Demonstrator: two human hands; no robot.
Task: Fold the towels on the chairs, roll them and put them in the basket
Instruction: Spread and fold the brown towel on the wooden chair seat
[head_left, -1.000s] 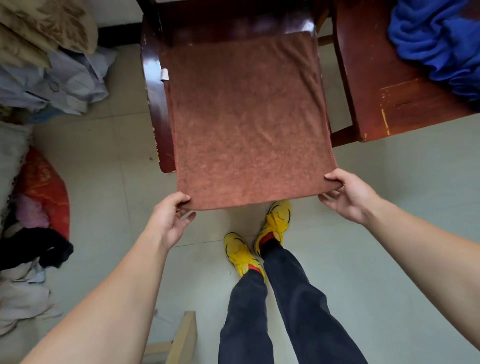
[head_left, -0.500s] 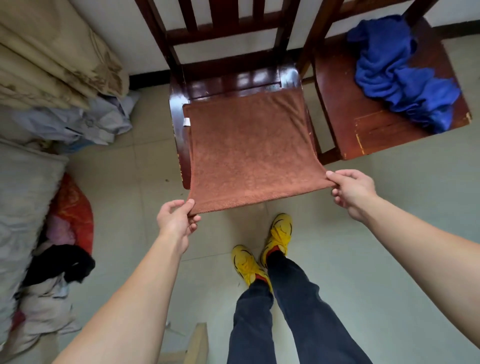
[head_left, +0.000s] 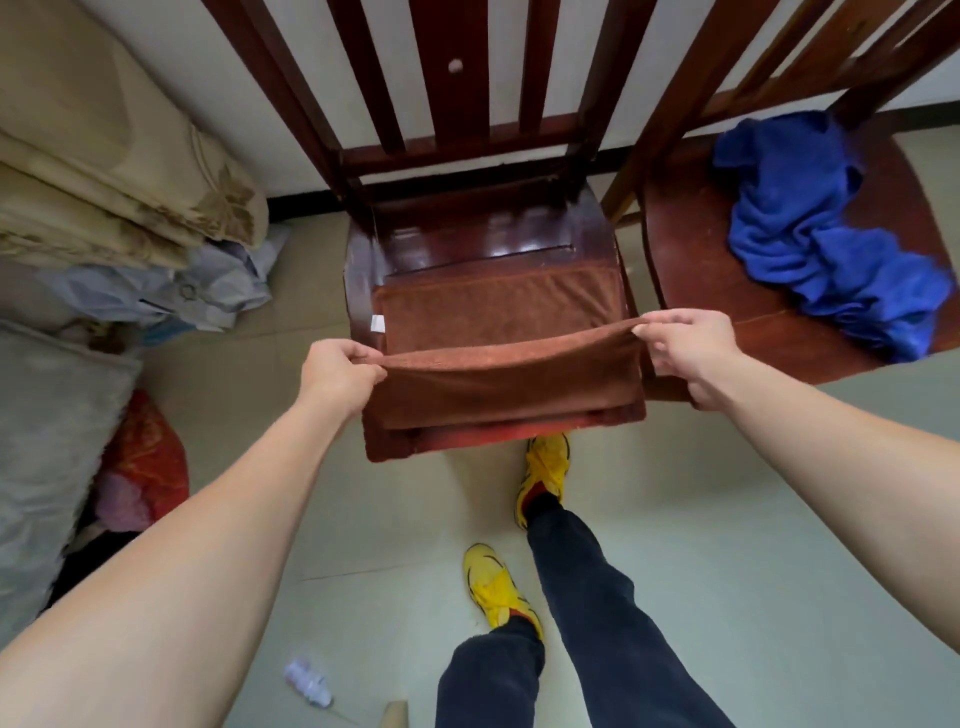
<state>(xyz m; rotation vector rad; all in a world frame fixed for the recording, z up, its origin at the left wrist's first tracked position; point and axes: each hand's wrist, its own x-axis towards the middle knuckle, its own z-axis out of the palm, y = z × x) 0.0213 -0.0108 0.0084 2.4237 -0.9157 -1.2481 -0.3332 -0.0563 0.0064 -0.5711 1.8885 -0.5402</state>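
Our left hand (head_left: 337, 371) pinches near-left corner of brown towel (head_left: 498, 312); our right hand (head_left: 685, 348) pinches near-right corner. Towel lies on left chair (head_left: 488, 239) seat, near edge lifted, sagging between hands. Blue towel (head_left: 821, 244) crumpled on right chair (head_left: 685, 260).

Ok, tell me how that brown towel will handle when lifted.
Likely floppy: the brown towel sags between the left hand and right hand pinching its corners. Probably light, since pinches alone carry it. Its nap should resist slipping.

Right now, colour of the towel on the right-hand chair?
Blue. The crumpled towel on the right chair shows best in the head view.
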